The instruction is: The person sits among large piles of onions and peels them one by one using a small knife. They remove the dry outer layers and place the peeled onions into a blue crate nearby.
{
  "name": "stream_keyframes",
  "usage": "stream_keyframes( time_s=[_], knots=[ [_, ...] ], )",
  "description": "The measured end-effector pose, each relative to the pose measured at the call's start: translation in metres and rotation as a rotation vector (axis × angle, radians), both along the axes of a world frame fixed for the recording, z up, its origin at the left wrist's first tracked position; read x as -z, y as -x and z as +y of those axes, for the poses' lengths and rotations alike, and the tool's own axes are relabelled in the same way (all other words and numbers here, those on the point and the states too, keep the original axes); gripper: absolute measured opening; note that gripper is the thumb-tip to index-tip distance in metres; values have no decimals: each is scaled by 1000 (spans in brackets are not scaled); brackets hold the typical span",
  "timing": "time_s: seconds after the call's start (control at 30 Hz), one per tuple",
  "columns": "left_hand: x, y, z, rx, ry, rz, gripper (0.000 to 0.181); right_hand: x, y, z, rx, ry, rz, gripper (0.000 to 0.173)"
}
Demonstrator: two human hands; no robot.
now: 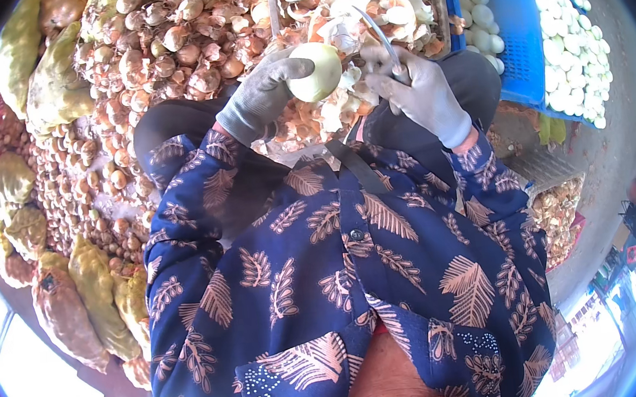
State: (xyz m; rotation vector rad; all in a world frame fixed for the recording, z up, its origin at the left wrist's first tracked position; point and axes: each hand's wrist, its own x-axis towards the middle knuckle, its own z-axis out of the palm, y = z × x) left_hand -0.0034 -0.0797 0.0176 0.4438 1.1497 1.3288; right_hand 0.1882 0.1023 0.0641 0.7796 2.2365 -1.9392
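Note:
My left hand (262, 92), in a grey work glove, holds a pale peeled onion (317, 72) between thumb and fingers. To its right my right hand (413, 83), gloved alike, grips the handle of a knife with a curved metal blade (375, 31). The blade points up and away, apart from the onion. Under and beyond both hands lies a heap of loose onion skins (343, 104). Unpeeled brown onions (189, 50) are piled to the left of the skins.
Blue plastic crates (517, 35) with peeled onions (568, 54) stand at the right. Mesh sacks (57, 83) and more small unpeeled onions (81, 181) lie at the left. A container of skins (555, 221) is at the lower right. My bent knees flank the work area.

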Motion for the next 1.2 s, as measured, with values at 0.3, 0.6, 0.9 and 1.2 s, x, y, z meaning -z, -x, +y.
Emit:
stream_keyframes(
  time_s=[0.3, 0.6, 0.9, 1.2],
  knots=[
    [-15, -10, 3, 230, 31, -74, 70, 30, 16, -9, -79, -286, 248, 14],
    [-17, -14, 7, 153, -176, -301, 88, 4, 33, -1, 148, -83, 294, 17],
    [-40, -13, 15, -46, -256, -147, 83, 2, 50, 7, 313, 586, 271, 21],
    [-33, 7, 22, -273, -376, 16, 82, 65, 61, 78, 396, -129, 92, 35]
  ],
)
